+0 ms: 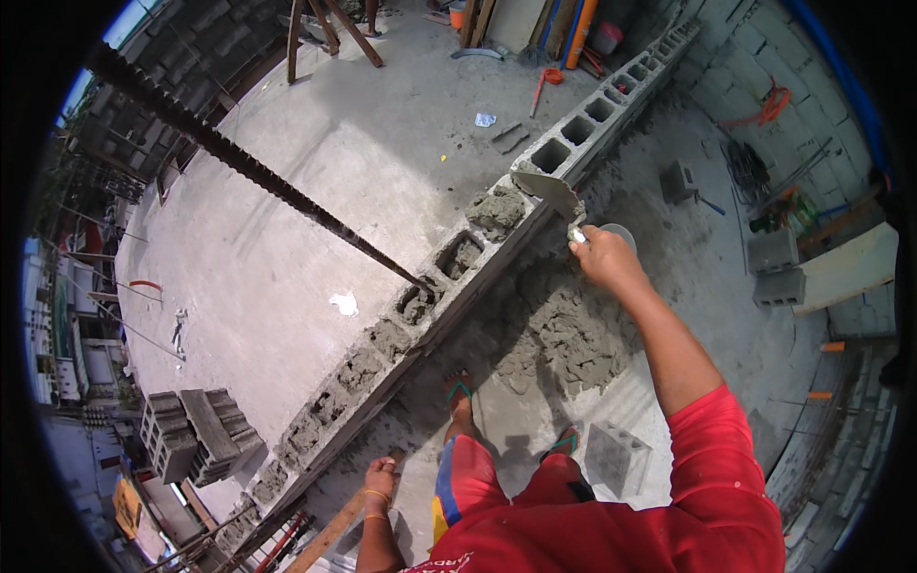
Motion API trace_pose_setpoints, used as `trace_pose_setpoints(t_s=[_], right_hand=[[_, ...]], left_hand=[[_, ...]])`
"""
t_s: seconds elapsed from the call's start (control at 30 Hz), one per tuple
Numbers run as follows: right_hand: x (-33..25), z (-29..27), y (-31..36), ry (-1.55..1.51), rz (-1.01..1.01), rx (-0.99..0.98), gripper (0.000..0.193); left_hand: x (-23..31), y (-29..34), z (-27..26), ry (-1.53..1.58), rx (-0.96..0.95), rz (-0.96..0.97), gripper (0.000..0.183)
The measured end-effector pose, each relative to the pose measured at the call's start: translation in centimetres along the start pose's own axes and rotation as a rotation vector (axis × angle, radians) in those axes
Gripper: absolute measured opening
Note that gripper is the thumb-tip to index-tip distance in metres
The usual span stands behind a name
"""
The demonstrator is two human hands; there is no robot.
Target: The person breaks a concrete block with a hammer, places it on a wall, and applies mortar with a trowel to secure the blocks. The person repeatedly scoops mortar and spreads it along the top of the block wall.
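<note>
My right hand (607, 256) grips the handle of a trowel (554, 191), its metal blade reaching over the top of a hollow concrete block wall (516, 236). Wet grey mortar clings to the blade near the handle. Beside the blade, a lump of mortar (497, 212) fills one block cell. Cells nearer me are mostly packed with mortar, while those farther along are hollow. A steel rebar (287, 186) rises from one cell. Down by my left side, my left hand (380, 479) hangs with fingers curled closed, and nothing shows in it.
A mortar pile (573, 334) lies on the ground between my feet and the wall. Near my right foot sits a loose block (614, 460); more blocks (196, 435) are stacked beyond the wall at left. A wooden plank (330, 535) lies beside my left hand. Blocks (776, 267) stand at right.
</note>
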State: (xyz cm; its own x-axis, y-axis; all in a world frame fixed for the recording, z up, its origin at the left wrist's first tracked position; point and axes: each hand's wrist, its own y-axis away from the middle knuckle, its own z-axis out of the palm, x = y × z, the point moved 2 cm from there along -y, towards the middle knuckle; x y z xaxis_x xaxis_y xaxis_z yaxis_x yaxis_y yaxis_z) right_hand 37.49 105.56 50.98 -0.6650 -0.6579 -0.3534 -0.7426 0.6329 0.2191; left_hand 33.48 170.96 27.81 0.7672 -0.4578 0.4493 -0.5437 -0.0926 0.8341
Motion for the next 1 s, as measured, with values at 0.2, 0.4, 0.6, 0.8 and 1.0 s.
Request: trace_pose_setpoints(t_s=[0.2, 0.4, 0.6, 0.8, 1.0], right_hand=[[-1.0, -0.6, -1.0, 0.13, 0.008, 0.0, 0.035], [-2.1, -3.0, -2.9, 0.269, 0.022, -0.024, 0.027], [-3.3, -4.4, -1.4, 0.271, -0.044, -0.04, 0.03], [-2.7, 0.2, 5.2, 0.08, -0.107, -0.083, 0.032], [0.7, 0.8, 5.0, 0.101, -0.228, 0.069, 0.028]], left_hand=[[0.0, 0.8, 1.3, -0.106, -0.042, -0.03, 0.014], [-1.8, -0.5, 0.6, -0.12, -0.063, 0.051, 0.012], [-0.9, -1.2, 0.8, -0.106, -0.068, 0.048, 0.013], [0.9, 0.4, 1.9, -0.124, -0.051, 0.017, 0.014], [1.1, 1.2, 1.8, -0.121, -0.069, 0.008, 0.016]])
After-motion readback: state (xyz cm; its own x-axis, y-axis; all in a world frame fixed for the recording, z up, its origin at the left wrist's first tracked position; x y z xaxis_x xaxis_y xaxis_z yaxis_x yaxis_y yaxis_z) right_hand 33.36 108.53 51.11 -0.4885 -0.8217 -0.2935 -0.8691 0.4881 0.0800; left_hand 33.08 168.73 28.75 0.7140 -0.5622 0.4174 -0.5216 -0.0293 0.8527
